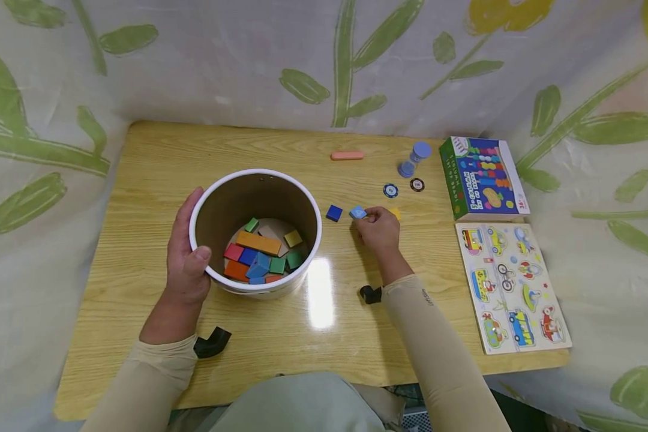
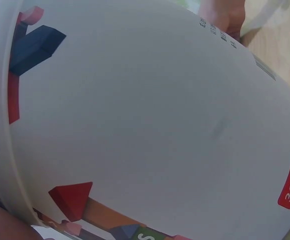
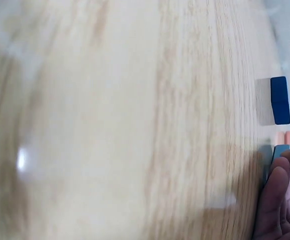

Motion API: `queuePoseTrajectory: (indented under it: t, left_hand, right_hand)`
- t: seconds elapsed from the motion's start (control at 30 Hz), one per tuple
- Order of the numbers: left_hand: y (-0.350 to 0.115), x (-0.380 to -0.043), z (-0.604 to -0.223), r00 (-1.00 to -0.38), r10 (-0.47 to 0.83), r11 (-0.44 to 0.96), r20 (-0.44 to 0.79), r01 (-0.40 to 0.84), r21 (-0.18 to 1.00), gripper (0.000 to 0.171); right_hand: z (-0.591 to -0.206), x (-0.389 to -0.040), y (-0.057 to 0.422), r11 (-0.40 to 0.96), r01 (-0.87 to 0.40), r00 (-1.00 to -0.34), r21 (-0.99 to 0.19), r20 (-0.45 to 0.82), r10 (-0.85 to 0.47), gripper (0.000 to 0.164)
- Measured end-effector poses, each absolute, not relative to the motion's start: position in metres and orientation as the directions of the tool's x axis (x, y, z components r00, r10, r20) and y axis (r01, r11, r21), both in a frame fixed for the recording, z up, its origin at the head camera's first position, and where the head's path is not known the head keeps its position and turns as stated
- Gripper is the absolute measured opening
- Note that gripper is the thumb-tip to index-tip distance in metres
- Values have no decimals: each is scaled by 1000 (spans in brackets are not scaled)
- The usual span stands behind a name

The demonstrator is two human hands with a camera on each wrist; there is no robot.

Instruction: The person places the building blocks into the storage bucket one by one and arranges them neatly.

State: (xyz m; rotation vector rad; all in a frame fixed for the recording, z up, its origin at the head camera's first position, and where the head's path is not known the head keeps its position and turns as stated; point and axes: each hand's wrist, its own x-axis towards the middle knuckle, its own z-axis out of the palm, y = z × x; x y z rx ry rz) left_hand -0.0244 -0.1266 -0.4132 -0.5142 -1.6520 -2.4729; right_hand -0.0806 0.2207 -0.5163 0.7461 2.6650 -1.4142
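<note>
My left hand (image 1: pixel 186 258) grips the near-left rim of a white round bucket (image 1: pixel 237 198), the thumb over the edge and the fingers along the outside. Several coloured wooden blocks lie inside, among them a long orange block (image 1: pixel 258 242). The bucket's printed white wall (image 2: pixel 145 115) fills the left wrist view. To the right of the bucket, my right hand (image 1: pixel 380 231) pinches a light blue block (image 1: pixel 357 212) between thumb and fingers, low at the tabletop. A dark blue block (image 1: pixel 334 213) lies just left of it. Part of a yellow block (image 1: pixel 395 213) shows behind the right hand.
Beyond the right hand are two round chips (image 1: pixel 391 190), a blue sand timer (image 1: pixel 413 159) and a salmon-coloured bar (image 1: pixel 347 155). A toy box (image 1: pixel 486 177) and a picture puzzle board (image 1: pixel 513 288) line the table's right side. Printed cloth hangs behind the table.
</note>
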Motion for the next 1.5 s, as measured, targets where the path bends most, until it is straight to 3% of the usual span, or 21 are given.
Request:
queuePoseTrajectory:
  t: [0.47,0.67,0.93,1.23,1.5]
  left_hand:
    - [-127,-24,-414,-933,86,-389,351,293,873,74]
    - [-126,-24,-413,-929,89,-387,359,299,872,74]
    - [-126,-24,-413,-932,88,-374,350,295,879,75]
    - [-126,-24,-413,-935,86,-360,343,292,886,76]
    - [-126,-23,-414,-940,79,-375,331,279,884,76]
  right_hand:
    - [-506,-76,219,417,389,-896,-822,-233,377,30]
    - [-488,-77,216,403,306,-926,-863,-170,338,28]
    - [-428,-70,202,286,165,-968,-944,-100,228,28]
    - [-356,-48,169,261,27,-996,-965,-5,84,26]
    - [-330,-31,128,272,-65,-995,-960,41,-93,23]
